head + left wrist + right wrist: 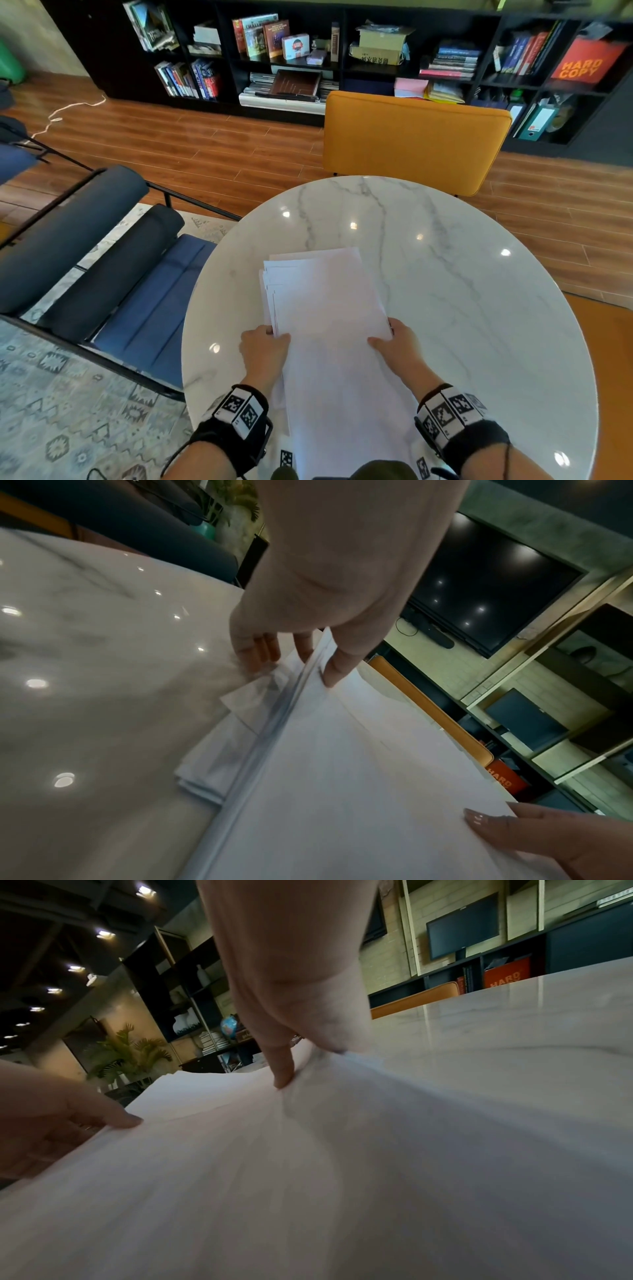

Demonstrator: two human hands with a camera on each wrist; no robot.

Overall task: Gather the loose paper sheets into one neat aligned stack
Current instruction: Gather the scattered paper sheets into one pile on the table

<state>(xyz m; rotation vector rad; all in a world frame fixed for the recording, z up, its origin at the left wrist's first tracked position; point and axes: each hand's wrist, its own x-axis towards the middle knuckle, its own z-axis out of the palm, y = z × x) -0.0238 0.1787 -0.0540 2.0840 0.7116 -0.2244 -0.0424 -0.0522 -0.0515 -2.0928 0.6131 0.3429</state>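
Head view, lower centre: the left hand (pixel 264 350) and right hand (pixel 397 345) pinch opposite edges of the paper sheets (pixel 329 308), thumbs on top, fingers seemingly curled beneath, though blur hides them. Sheets lie on the marble table (pixel 479 274). Toward mid-frame, offset corners (pixel 269 274) fan left; uneven squeezing could buckle or skew them, sliding loose ones off.

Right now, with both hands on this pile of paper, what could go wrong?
The lower sheets fan out past the left edge, so squaring only the top sheets may leave them askew. The right hand bunches the paper sheets under its thumb, which could crease them. The left hand pinches only some sheets; others may slide on the glossy table.
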